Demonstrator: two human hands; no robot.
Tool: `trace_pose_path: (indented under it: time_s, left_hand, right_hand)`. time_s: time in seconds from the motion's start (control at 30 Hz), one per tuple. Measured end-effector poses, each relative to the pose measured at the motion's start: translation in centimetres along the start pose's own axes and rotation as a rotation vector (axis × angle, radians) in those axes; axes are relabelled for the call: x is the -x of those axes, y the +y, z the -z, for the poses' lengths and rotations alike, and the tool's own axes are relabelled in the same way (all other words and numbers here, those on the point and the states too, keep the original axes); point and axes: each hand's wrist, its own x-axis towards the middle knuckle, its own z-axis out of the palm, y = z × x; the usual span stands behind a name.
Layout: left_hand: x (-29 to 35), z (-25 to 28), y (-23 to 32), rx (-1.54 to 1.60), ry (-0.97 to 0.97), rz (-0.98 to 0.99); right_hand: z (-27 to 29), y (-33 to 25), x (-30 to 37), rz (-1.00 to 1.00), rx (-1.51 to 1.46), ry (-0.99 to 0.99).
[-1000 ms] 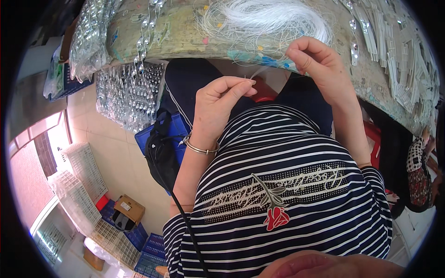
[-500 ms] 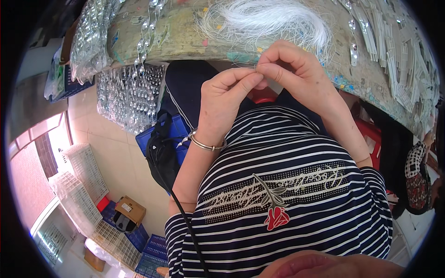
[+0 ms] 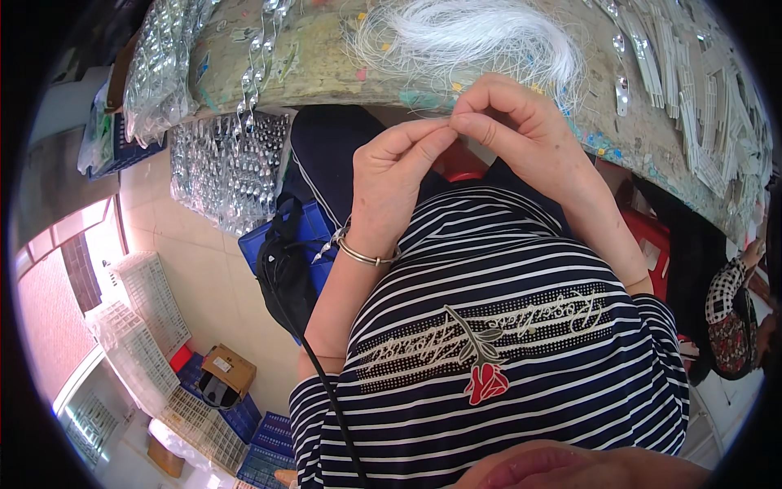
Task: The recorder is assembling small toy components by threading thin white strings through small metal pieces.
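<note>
Thumb and fingers of my left hand (image 3: 387,175) are pinched together just off the table's front edge. My right hand (image 3: 525,138) pinches too, and its fingertips meet those of the left. Whatever lies between the fingertips is too small to make out. Just beyond them, a loose bundle of fine white threads (image 3: 497,37) lies on the worn wooden table (image 3: 326,73), some stray ends spreading toward the edge.
Strings of shiny silver pieces (image 3: 252,77) hang over the table's left part. Clear strips (image 3: 709,122) are heaped at the right. Below left are a bagged silver batch (image 3: 228,167), a black bag (image 3: 285,265) and white crates (image 3: 134,350). Another person (image 3: 729,330) sits at the far right.
My fingertips have shifted very slightly and stay pinched together. At the far right, the other person has moved a little. The thread bundle lies as before.
</note>
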Motion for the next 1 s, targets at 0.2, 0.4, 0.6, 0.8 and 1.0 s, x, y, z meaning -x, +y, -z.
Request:
trace_pose_path:
  time_s: [0.2, 0.4, 0.6, 0.8, 1.0]
  left_hand:
    - [0.3, 0.0, -0.2, 0.099, -0.026, 0.028]
    - [0.5, 0.2, -0.1, 0.08, -0.016, 0.027]
    - [0.6, 0.1, -0.3, 0.015, -0.054, 0.003]
    - [0.7, 0.2, -0.4, -0.023, -0.098, 0.015]
    - [0.7, 0.1, -0.1, 0.02, -0.092, 0.075]
  right_hand:
    - [0.0, 0.0, 0.1, -0.007, -0.062, 0.025]
    - [1.0, 0.7, 0.7, -0.138, -0.193, 0.142]
    - [0.3, 0.5, 1.1, -0.117, -0.212, 0.048]
    - [0.0, 0.7, 0.8, -0.12, -0.307, 0.004]
    - [0.1, 0.8, 0.7, -0.132, -0.293, 0.0]
